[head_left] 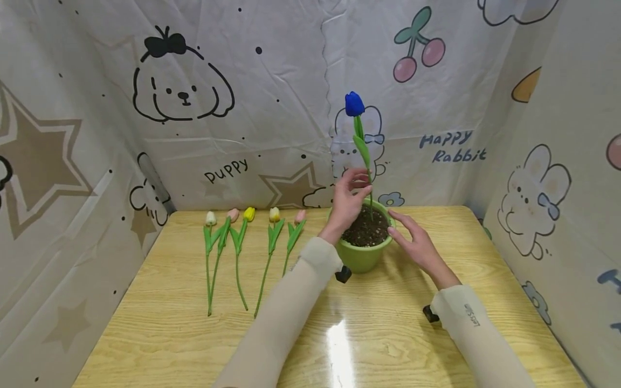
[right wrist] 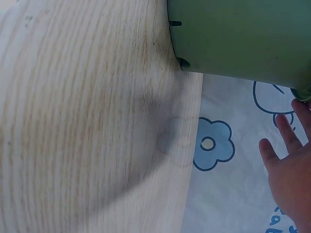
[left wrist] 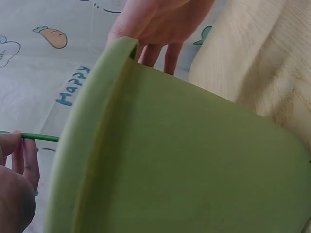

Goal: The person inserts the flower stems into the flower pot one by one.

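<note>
An artificial blue tulip (head_left: 354, 104) stands nearly upright over the green flowerpot (head_left: 361, 260). My left hand (head_left: 348, 202) pinches its green stem between thumb and fingers, above the pot's rim. The stem's lower end meets the dark soil (head_left: 361, 233); how deep it sits is hidden. On the pot's right side, my right hand (head_left: 416, 243) rests its fingertips at the rim, fingers fairly straight. The left wrist view shows the right hand (left wrist: 163, 22) against the rim and the pinched stem (left wrist: 41, 138). Spread fingers of the right hand (right wrist: 290, 177) show in the right wrist view.
Left of the pot, several artificial tulips lie in a row on the wooden table (head_left: 160, 323): a white one (head_left: 211, 219), a yellow one (head_left: 249, 214), a cream one (head_left: 274, 215) and pink ones (head_left: 300, 216). A printed curtain (head_left: 271, 70) hangs behind the table and at both sides.
</note>
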A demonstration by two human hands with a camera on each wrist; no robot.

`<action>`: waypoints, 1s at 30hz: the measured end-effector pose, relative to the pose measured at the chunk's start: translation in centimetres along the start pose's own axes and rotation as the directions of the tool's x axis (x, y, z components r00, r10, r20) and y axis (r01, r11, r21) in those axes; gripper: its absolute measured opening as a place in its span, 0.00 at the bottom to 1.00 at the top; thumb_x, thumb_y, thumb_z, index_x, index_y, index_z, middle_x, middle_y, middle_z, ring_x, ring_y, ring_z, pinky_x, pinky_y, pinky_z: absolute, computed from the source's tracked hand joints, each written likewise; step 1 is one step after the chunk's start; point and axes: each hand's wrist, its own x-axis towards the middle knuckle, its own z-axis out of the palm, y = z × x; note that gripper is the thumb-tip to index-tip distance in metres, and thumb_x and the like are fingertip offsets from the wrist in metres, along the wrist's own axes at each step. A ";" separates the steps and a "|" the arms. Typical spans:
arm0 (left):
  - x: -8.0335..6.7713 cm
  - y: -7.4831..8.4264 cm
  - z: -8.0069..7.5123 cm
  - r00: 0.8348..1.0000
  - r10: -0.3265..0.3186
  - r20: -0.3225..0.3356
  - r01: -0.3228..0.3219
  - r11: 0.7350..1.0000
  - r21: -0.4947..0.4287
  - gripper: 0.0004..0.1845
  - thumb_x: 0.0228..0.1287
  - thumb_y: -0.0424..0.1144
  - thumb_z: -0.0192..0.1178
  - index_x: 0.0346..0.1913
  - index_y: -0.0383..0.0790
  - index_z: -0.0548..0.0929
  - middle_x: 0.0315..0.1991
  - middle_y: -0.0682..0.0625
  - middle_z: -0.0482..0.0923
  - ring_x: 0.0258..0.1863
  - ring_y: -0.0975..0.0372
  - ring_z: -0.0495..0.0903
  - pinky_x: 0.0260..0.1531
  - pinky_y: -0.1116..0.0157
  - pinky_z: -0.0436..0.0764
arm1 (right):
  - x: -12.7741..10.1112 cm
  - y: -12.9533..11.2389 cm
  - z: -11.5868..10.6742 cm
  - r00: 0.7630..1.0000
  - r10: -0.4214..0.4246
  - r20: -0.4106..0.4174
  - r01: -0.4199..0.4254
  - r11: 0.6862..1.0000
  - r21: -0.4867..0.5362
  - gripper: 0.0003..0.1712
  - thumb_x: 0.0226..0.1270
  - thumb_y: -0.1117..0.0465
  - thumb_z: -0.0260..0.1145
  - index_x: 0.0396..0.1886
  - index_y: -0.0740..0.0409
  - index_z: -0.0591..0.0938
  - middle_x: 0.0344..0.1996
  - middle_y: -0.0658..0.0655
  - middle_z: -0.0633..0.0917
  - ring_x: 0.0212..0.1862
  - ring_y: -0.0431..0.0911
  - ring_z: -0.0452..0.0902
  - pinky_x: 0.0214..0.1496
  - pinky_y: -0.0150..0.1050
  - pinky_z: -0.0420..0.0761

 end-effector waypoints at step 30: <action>-0.8 -1.5 0.8 0.997 -0.047 0.055 0.041 0.994 0.098 0.19 0.69 0.25 0.64 0.62 0.39 0.81 0.53 0.42 0.83 0.53 0.53 0.85 0.51 0.63 0.87 | 0.0 0.1 0.1 1.000 -0.008 0.002 0.008 1.000 0.021 0.31 0.82 0.52 0.58 0.80 0.53 0.67 0.78 0.65 0.67 0.79 0.66 0.57 0.77 0.72 0.55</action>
